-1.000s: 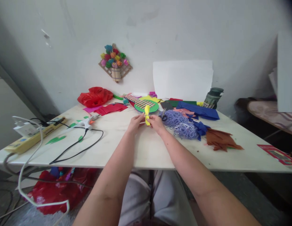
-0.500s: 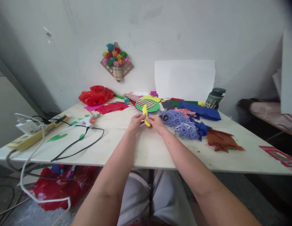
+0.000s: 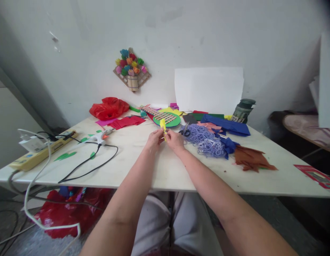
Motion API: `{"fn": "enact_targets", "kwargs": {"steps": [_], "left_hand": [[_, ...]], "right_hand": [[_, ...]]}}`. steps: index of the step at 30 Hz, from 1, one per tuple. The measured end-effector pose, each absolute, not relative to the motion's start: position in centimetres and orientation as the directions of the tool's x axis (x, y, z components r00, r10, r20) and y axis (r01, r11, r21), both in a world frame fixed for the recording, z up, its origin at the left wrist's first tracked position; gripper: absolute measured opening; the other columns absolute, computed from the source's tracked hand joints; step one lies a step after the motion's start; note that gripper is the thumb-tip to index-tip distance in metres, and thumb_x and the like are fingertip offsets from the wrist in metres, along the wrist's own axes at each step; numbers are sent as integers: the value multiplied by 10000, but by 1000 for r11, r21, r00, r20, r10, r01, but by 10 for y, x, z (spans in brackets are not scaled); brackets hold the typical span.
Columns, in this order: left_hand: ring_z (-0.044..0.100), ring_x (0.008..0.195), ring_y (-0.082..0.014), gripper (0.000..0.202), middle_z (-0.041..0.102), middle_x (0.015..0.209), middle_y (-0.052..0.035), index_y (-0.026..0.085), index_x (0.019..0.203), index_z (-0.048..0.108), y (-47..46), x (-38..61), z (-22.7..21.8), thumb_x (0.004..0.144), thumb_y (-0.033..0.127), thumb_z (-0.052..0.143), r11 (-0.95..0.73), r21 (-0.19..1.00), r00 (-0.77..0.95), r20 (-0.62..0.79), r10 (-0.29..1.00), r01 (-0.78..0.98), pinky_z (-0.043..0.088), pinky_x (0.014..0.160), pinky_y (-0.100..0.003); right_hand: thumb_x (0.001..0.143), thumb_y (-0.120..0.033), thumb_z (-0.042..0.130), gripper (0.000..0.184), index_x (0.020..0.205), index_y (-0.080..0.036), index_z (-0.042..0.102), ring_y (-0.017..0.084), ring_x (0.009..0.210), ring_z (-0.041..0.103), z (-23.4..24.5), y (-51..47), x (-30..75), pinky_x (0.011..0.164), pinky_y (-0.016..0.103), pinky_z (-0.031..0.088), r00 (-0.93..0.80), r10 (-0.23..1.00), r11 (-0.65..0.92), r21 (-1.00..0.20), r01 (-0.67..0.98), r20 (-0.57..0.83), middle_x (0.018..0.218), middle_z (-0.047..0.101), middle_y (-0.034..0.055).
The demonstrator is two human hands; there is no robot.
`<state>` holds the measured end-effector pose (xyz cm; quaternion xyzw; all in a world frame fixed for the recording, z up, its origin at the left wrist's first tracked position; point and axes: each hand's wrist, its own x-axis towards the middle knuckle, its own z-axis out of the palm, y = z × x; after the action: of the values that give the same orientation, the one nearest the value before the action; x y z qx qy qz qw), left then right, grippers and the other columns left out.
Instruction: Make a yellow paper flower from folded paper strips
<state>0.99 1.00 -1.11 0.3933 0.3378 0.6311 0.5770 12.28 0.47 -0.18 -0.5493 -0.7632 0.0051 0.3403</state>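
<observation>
Over the middle of the table, my left hand [image 3: 154,138] and my right hand [image 3: 174,139] meet, both closed on a small piece of yellow paper [image 3: 162,124]. Its upper end sticks up between my fingertips; most of the lower part is hidden by them. Just behind it lies a green oval board [image 3: 173,122] with a lattice of thin striped sticks [image 3: 159,114] across it. Dark-handled scissors [image 3: 185,131] rest right of my right hand, beside a heap of purple yarn [image 3: 204,139].
At left are a white glue gun [image 3: 98,136] with a looping black cord, green paper leaves [image 3: 65,155] and a yellow power strip [image 3: 34,158]. Red paper [image 3: 129,122], blue paper [image 3: 226,126], brown paper [image 3: 250,157] and a dark jar [image 3: 243,111] surround the work area.
The yellow paper has been turned and gathered between my fingers, so less of its lower end shows. My right hand has closed in slightly towards the left one.
</observation>
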Motion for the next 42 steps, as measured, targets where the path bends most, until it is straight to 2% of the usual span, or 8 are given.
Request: {"fn": "enact_targets", "kwargs": {"steps": [6, 11, 15, 22, 27, 34, 37, 42], "left_hand": [[575, 602, -130, 421, 631, 646, -47, 113, 778, 648, 3, 15, -3, 507, 423, 740, -119, 946, -41, 112, 993, -302, 446, 646, -266], [551, 553, -117, 360, 613, 592, -28, 122, 725, 655, 4, 13, -5, 503, 392, 742, -136, 952, -90, 115, 989, -273, 446, 614, -262], [556, 539, -125, 312, 611, 591, -31, 124, 689, 633, 5, 9, -5, 520, 368, 729, -115, 943, -88, 92, 992, -313, 443, 582, -262], [538, 511, -102, 310, 623, 657, -59, 103, 733, 607, 5, 2, -4, 559, 343, 697, -67, 956, -85, 45, 995, -286, 436, 540, -241], [499, 477, -77, 288, 620, 670, -59, 92, 756, 617, 2, 3, -1, 578, 312, 673, -40, 977, -66, 27, 997, -209, 428, 530, -235], [423, 439, -59, 263, 531, 535, -3, 104, 701, 625, -1, 5, 0, 634, 359, 636, -24, 1000, -58, 23, 998, -14, 354, 447, -197], [410, 446, -57, 256, 530, 543, -1, 106, 702, 630, 0, 6, -1, 639, 354, 633, -36, 999, -61, 37, 997, 30, 349, 444, -193], [426, 469, -59, 287, 574, 618, -18, 101, 775, 654, 3, 5, -4, 631, 349, 642, -40, 998, -71, 44, 997, 55, 369, 462, -196]], "right_hand": [[848, -399, 350, 353, 866, -179, 625, 193, 704, 587, -2, 5, 123, 616, 267, 329, -40, 878, 252, -389, 886, 477, 766, 660, 106], [837, -357, 362, 311, 894, -193, 620, 193, 696, 586, -5, 3, 122, 613, 269, 326, -150, 846, 344, -308, 887, 512, 765, 664, 89], [826, -383, 378, 313, 920, -215, 626, 185, 699, 590, -5, 1, 123, 609, 262, 328, -233, 811, 445, -307, 841, 537, 771, 675, 61], [832, -340, 377, 297, 841, -200, 638, 169, 699, 583, -4, 6, 129, 605, 252, 330, -103, 816, 373, -382, 846, 569, 762, 669, 50], [802, -273, 423, 229, 909, -188, 606, 153, 749, 561, -7, 11, 133, 630, 250, 362, -56, 737, 433, -407, 804, 673, 877, 634, 42], [731, -196, 508, 254, 970, -163, 587, 222, 967, 469, -6, 12, 138, 791, 314, 385, -67, 624, 510, -340, 790, 779, 1041, 564, 87], [716, -165, 519, 261, 966, -148, 590, 241, 990, 432, -5, 13, 139, 845, 349, 361, -99, 605, 529, -306, 792, 790, 1066, 555, 103], [704, -155, 533, 258, 957, -157, 586, 246, 977, 418, -5, 13, 139, 839, 371, 340, -146, 612, 527, -263, 808, 777, 1072, 557, 96]]}}
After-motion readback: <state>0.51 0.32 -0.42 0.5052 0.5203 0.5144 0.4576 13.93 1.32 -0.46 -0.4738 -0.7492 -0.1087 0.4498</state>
